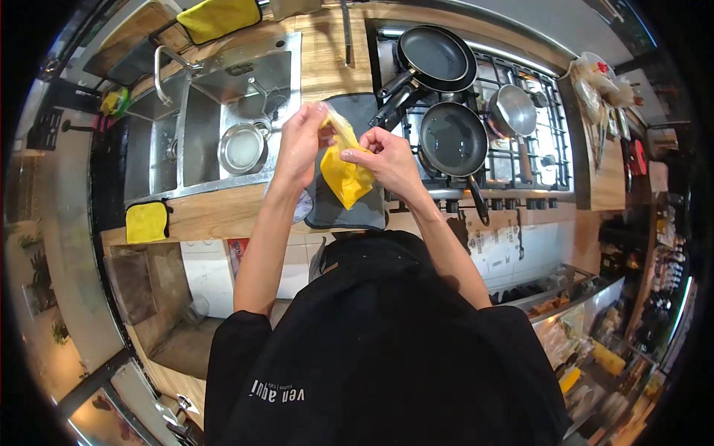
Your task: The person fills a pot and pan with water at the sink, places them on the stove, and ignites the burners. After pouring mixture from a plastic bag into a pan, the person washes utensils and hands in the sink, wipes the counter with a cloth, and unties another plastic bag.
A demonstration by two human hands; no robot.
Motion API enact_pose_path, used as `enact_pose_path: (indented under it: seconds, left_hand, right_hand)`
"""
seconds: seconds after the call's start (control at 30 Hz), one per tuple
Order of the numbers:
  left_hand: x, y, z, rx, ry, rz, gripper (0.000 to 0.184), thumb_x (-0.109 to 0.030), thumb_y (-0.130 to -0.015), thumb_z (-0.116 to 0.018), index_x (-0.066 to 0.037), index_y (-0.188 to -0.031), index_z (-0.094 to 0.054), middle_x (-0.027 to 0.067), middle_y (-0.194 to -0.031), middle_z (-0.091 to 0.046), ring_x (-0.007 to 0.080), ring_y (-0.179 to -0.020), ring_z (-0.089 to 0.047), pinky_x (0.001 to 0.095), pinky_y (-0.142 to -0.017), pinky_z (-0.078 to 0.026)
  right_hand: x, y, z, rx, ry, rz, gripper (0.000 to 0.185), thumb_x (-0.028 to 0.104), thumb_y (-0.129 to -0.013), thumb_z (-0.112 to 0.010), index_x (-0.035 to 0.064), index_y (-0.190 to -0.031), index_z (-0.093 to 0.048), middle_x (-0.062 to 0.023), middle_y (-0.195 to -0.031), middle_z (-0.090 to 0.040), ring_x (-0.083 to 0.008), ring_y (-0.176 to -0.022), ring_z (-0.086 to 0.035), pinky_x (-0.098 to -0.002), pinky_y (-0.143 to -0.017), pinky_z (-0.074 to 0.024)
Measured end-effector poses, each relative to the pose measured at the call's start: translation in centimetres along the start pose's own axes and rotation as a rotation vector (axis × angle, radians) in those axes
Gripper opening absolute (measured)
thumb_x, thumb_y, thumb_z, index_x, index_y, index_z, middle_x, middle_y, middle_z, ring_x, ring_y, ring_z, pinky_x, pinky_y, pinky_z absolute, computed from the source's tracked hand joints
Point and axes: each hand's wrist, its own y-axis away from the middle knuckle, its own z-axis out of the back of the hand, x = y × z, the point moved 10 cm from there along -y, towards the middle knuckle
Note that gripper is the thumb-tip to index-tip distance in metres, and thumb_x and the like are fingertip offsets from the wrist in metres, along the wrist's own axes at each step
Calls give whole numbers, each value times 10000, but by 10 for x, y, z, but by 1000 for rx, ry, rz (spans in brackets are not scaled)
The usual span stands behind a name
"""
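A yellow bag (347,178) with a clear, gathered upper end hangs above a dark grey mat on the wooden counter. My left hand (301,141) has its fingers closed on the bag's clear upper end. On the bag's right side, my right hand (385,157) pinches its edge between thumb and fingers. The bag's pointed lower end hangs free between my wrists. What is inside the bag cannot be made out. Beneath it the dark grey mat (324,204) lies between the sink and the stove.
A double steel sink (202,160) holding a small pot (242,149) is at the left. Black pans (454,140) and a steel saucepan (512,111) sit on the stove at the right. A yellow cloth (147,222) lies on the counter's front edge.
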Motion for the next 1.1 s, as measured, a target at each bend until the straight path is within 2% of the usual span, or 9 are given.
enact_pose_path:
  seconds: [0.17,0.27,0.4,0.47,0.7,0.83,0.93,1.03,1.1]
  left_hand:
    - [-46,11,18,-89,-31,-208,110,-145,-985,-493,-55,-963,-554,25,-852,-601,112,-739,-586,263,-705,-493]
    - [-18,28,56,-154,230,-129,70,-102,-951,-517,-61,-1007,-527,56,-943,-598,144,-827,-580,304,-757,-491]
    - [46,76,58,-359,613,274,352,-329,-912,-532,-61,-1140,-504,63,-1063,-591,197,-936,-569,340,-775,-477]
    - [63,80,1,94,532,498,397,-380,-935,-466,-76,-1186,-505,63,-1091,-594,189,-921,-568,331,-765,-470]
    - [55,8,34,-122,556,413,267,-137,-968,-429,25,-1165,-509,138,-1125,-599,228,-1040,-567,371,-847,-494]
    - [24,-4,37,258,653,498,236,-85,-938,-472,56,-1121,-517,165,-1114,-597,265,-1038,-584,417,-959,-478]
    - [2,14,51,162,425,412,236,-53,-887,-553,18,-1111,-541,118,-1066,-604,214,-933,-600,358,-879,-500]
    - [-4,14,56,590,-65,-35,196,8,-792,-585,-45,-957,-677,31,-856,-575,132,-826,-584,293,-724,-479]
    - [3,7,60,521,-462,-61,180,13,-780,-579,-23,-921,-684,52,-799,-567,159,-783,-592,296,-687,-471]
  right_hand:
    - [-8,4,-12,111,-298,-84,319,226,-766,-795,56,-720,-530,36,-653,-528,-26,-600,-453,-200,-520,-384]
    - [-23,10,-16,105,-427,-107,231,170,-819,-736,57,-772,-541,44,-668,-521,-16,-596,-440,-193,-522,-372]
    - [-46,14,-16,46,-508,-171,202,144,-860,-679,69,-767,-515,55,-676,-489,-13,-609,-418,-199,-522,-363]
    - [-36,10,-21,101,-474,-127,210,143,-871,-668,75,-768,-499,52,-695,-493,-10,-627,-423,-193,-529,-361]
    - [-10,-23,-4,19,-560,-138,187,162,-898,-647,86,-824,-493,46,-719,-504,-22,-637,-451,-190,-535,-384]
    - [25,-18,5,-57,-601,-82,182,123,-901,-638,82,-833,-475,36,-739,-497,-27,-635,-445,-190,-541,-383]
    - [14,-1,-1,-140,-767,-163,155,87,-913,-607,81,-852,-465,18,-754,-509,-37,-628,-452,-191,-547,-387]
    - [-16,6,-7,-231,-794,-121,94,42,-921,-562,89,-901,-484,23,-784,-527,-43,-684,-480,-189,-580,-393]
    - [-24,11,-10,-255,-717,-61,103,38,-917,-510,85,-929,-601,38,-788,-526,-44,-720,-483,-198,-628,-399]
